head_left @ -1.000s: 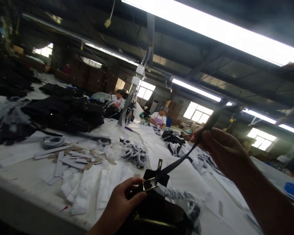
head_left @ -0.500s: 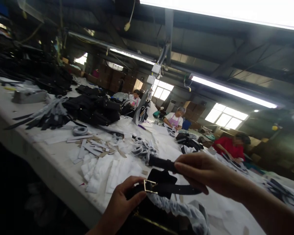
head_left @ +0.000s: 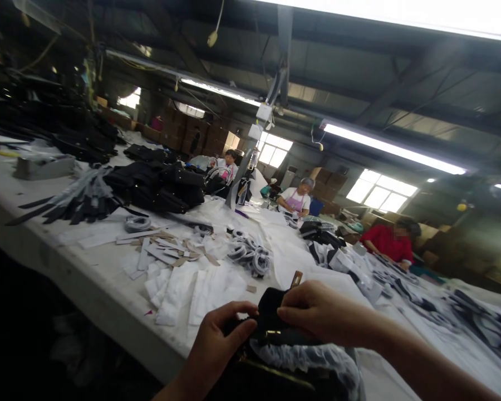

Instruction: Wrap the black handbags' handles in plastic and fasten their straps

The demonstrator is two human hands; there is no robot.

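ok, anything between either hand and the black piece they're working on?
Nothing visible. The left hand and right hand both have fingers at the black piece. The clear plastic wrapping shows below the right hand, not between.

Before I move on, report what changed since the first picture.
The right hand has come down and inward, close to the left hand; the strap it held up is no longer raised. Its grip is now at the black flap, exact hold unclear. The view has swung, bringing a person in red into sight. The left hand keeps hold of the black bag; the loose strips lie as before.
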